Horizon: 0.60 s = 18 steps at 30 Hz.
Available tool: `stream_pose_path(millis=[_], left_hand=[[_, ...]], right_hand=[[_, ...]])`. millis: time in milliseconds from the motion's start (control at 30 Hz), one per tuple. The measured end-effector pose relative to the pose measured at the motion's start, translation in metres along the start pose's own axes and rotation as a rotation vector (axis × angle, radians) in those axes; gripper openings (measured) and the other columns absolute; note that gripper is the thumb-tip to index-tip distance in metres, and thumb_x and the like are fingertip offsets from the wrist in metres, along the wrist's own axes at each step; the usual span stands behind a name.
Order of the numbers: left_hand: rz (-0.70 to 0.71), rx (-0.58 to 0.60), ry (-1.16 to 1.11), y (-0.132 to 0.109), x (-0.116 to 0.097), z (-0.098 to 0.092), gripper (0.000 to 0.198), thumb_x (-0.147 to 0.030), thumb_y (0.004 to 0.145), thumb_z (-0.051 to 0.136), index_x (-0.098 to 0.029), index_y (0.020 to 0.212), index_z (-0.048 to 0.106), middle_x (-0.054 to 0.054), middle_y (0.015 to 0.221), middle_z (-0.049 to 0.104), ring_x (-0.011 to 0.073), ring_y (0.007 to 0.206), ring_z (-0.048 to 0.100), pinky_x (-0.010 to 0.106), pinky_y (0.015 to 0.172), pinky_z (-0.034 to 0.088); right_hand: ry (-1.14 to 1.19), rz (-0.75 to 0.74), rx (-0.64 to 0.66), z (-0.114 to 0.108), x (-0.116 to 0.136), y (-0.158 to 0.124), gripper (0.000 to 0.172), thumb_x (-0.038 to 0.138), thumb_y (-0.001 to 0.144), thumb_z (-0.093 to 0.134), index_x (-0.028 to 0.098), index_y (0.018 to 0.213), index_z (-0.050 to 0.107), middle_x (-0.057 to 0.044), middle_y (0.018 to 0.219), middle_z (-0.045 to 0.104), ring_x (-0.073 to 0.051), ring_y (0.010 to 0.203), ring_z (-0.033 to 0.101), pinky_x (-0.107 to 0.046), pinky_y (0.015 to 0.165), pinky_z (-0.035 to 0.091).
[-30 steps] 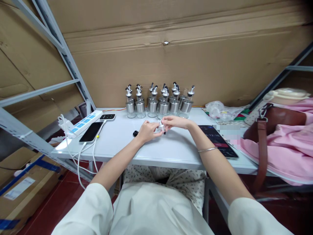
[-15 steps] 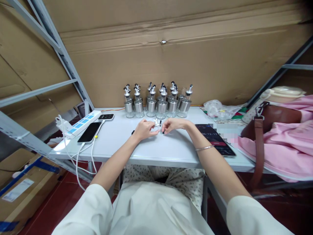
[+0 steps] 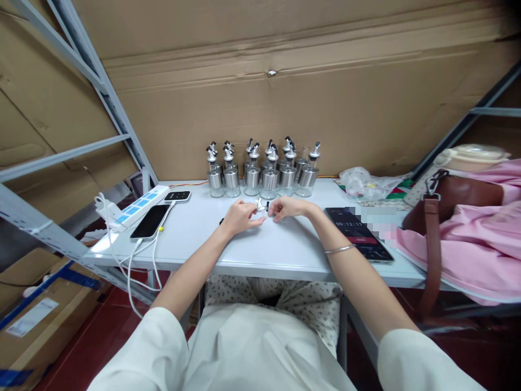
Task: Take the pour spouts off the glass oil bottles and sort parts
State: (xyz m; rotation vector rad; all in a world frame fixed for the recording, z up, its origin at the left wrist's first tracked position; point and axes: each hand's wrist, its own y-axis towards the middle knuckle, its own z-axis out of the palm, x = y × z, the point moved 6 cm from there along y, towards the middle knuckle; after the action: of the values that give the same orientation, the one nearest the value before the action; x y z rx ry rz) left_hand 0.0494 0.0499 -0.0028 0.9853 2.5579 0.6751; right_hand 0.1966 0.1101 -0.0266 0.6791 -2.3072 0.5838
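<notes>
My left hand (image 3: 240, 216) is closed over the table with its thumb stretched forward. Between its fingers is a small white, partly clear pourer spout (image 3: 261, 205). Facing it, my right hand (image 3: 288, 207) has its fingers curled close together, a short gap from the left thumb. Whatever lies in its fingertips is too small to make out. A small black piece (image 3: 267, 206) shows between the two hands. Behind them, glass oil bottles (image 3: 269, 179) with steel sleeves and pourer tops stand in rows. Another dark bit (image 3: 221, 221) is partly hidden beside my left wrist.
To the left lie a power strip (image 3: 142, 206), a black phone (image 3: 150, 221) and a smaller device (image 3: 177, 196) with white cables. At right are a tablet (image 3: 360, 233) showing a timer, a plastic bag (image 3: 364, 183), a brown bag (image 3: 464, 198) and pink cloth (image 3: 480, 244). Cardboard (image 3: 285, 103) backs the table.
My hands have parted slightly at the fingertips. The black piece seen under my right fingertips before no longer shows there. The bottles have stayed put.
</notes>
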Motion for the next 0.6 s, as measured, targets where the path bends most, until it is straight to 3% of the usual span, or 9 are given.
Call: stream_pose_path(millis=[167, 400, 600], left_hand=[[-0.008, 0.002, 0.004, -0.001, -0.001, 0.0, 0.027, -0.04, 0.08, 0.058, -0.019, 0.065, 0.048, -0.004, 0.059, 0.058, 0.0105, 0.057, 0.053, 0.028, 0.069, 0.036], [0.041, 0.016, 0.055, 0.0, -0.008, -0.002, 0.025, -0.041, 0.081, 0.054, -0.019, 0.069, 0.051, -0.002, 0.063, 0.061, 0.0119, 0.061, 0.056, 0.029, 0.069, 0.037], [0.08, 0.028, 0.088, 0.0, -0.009, 0.0, 0.024, -0.041, 0.082, 0.052, -0.02, 0.072, 0.053, 0.0, 0.068, 0.065, 0.0128, 0.063, 0.058, 0.03, 0.071, 0.037]], right_hand=[[-0.02, 0.162, -0.049, -0.006, -0.01, -0.006, 0.016, 0.023, 0.054, 0.075, 0.015, 0.064, 0.064, 0.003, 0.049, 0.055, -0.01, 0.05, 0.048, -0.023, 0.049, 0.037], [0.47, -0.066, -0.2, -0.016, 0.02, -0.019, 0.022, 0.029, 0.059, 0.078, 0.015, 0.069, 0.065, -0.003, 0.064, 0.066, -0.012, 0.062, 0.061, -0.027, 0.064, 0.051], [0.651, -0.178, -0.178, -0.014, 0.033, -0.022, 0.03, 0.028, 0.055, 0.083, 0.014, 0.072, 0.063, 0.001, 0.061, 0.065, -0.008, 0.054, 0.056, -0.025, 0.058, 0.046]])
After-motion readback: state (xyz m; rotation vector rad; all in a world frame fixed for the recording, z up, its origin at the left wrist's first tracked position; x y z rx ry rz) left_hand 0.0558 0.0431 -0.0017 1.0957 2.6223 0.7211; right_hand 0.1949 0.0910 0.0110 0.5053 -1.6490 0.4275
